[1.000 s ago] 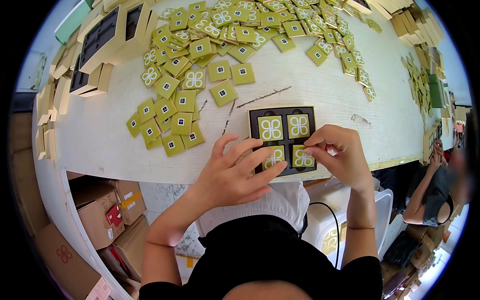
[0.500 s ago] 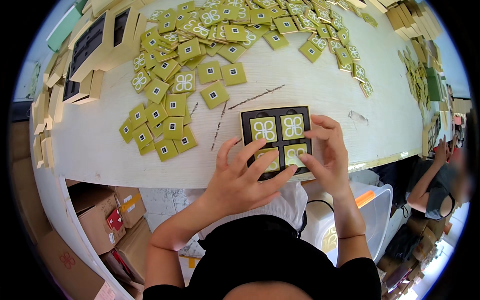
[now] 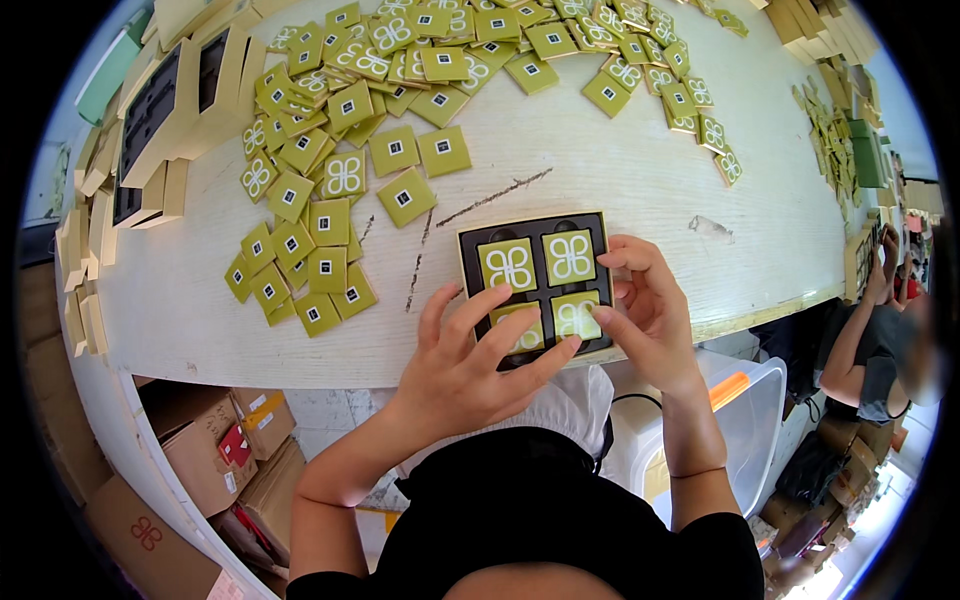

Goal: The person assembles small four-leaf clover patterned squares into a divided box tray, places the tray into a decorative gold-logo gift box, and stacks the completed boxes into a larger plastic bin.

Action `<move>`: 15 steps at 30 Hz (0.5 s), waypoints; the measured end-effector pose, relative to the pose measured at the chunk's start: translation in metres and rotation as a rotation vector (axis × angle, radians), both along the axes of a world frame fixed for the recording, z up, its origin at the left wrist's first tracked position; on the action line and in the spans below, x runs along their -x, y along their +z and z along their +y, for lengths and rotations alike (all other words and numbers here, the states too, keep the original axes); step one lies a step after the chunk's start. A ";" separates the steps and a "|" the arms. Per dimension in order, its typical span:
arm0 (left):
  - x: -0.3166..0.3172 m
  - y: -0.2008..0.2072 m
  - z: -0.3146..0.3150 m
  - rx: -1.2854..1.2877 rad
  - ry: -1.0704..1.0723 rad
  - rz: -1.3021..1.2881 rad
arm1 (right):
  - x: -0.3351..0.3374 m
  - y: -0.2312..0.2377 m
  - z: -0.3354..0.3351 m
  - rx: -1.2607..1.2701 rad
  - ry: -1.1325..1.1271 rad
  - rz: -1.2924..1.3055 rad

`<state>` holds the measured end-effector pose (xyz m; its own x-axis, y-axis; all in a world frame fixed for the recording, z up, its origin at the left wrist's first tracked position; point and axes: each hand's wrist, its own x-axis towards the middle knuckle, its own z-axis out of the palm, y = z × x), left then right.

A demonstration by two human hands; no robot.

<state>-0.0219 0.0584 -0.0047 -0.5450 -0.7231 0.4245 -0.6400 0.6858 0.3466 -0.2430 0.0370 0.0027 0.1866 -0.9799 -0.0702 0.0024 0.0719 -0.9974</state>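
A shallow box [image 3: 463, 262] with a black divided insert lies near the table's front edge. Each of its compartments holds a square green piece with a white looped pattern, such as the upper right square [image 3: 571, 257]. My left hand [image 3: 470, 355] spreads its fingers over the lower left square [image 3: 518, 328], partly hiding it; one fingertip reaches the bottom edge of the lower right square [image 3: 576, 316]. At the box's right side is my right hand [image 3: 650, 315], thumb on the lower right square, forefinger by the box's right rim, other fingers curled beside it.
Loose green squares [image 3: 408, 197] lie in a large heap across the table's left and far side. Open boxes with black inserts [image 3: 160, 110] stack at the far left. Cardboard cartons [image 3: 205, 465] sit below the table. A co-worker's arm [image 3: 850, 335] shows at right.
The whole view has shifted slightly, carrying table and box leftward in the picture. My right fingers have curled in closer along the box's right edge. The left hand keeps its spread pose.
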 end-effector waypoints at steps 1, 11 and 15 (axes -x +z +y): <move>0.000 -0.001 0.000 -0.001 -0.002 0.009 | 0.003 0.001 -0.001 -0.019 0.019 -0.026; 0.000 0.003 0.000 -0.046 0.023 0.030 | 0.004 0.005 -0.007 -0.062 0.062 -0.058; 0.002 0.002 -0.001 -0.036 0.002 0.012 | 0.005 0.006 -0.008 -0.075 0.065 -0.091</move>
